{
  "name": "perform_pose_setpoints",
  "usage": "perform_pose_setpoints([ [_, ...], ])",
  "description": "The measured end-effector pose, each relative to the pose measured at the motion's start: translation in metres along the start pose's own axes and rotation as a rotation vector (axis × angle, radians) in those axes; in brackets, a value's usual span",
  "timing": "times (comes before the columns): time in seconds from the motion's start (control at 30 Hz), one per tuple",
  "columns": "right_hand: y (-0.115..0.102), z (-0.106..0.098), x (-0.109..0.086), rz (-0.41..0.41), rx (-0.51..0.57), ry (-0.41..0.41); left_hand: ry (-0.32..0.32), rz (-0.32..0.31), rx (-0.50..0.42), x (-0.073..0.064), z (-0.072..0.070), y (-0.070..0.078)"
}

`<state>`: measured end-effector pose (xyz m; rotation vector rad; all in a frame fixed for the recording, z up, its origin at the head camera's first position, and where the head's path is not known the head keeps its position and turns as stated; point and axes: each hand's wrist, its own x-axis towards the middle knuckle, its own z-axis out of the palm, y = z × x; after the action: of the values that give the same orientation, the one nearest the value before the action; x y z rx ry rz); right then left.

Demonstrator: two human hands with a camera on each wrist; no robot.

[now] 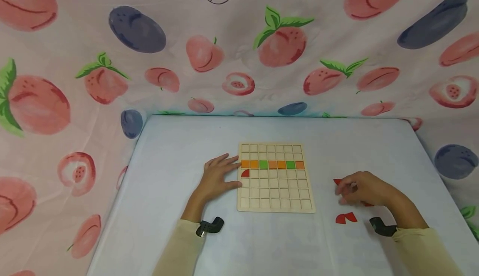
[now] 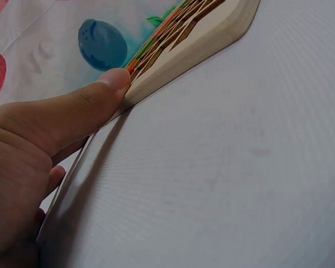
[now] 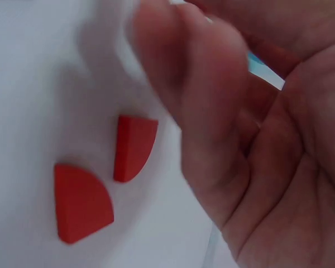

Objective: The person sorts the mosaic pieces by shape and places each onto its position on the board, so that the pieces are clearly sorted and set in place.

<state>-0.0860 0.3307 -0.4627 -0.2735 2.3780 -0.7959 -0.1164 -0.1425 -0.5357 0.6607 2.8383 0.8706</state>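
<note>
A wooden grid board [image 1: 276,203] lies on the table. Along one row run orange and green squares [image 1: 263,165], and below the row's left end sits a red quarter-circle piece [image 1: 245,173]. My left hand [image 1: 216,179] has its fingers spread against the board's left edge; its thumb [image 2: 95,103] touches the rim. To the right of the board, my right hand [image 1: 364,188] hovers with bent fingers over loose red pieces, partly covering some. Two red quarter-circle pieces [image 3: 82,204] lie below it in the right wrist view. Whether its fingertips pinch a piece is hidden.
Two red pieces [image 1: 346,218] lie nearer the front, left of the right wrist. The white table [image 1: 168,143] meets a fruit-patterned cloth [image 1: 209,85] at its back and sides. A black wrist mount [image 1: 211,225] sits at each cuff.
</note>
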Motion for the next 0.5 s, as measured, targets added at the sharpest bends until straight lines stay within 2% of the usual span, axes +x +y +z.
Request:
perform_pose_setpoints([
  [0.17,0.003,0.001,-0.003,0.01,0.129,-0.133,-0.005,-0.003,0.002,0.0,0.0,-0.001],
  [0.27,0.004,0.007,-0.003,-0.003,0.153,-0.183,-0.002,-0.002,0.004,0.0,0.0,0.0],
  [0.5,0.008,0.019,0.001,-0.033,0.163,-0.21,0.018,0.011,0.005,-0.001,-0.001,0.001],
])
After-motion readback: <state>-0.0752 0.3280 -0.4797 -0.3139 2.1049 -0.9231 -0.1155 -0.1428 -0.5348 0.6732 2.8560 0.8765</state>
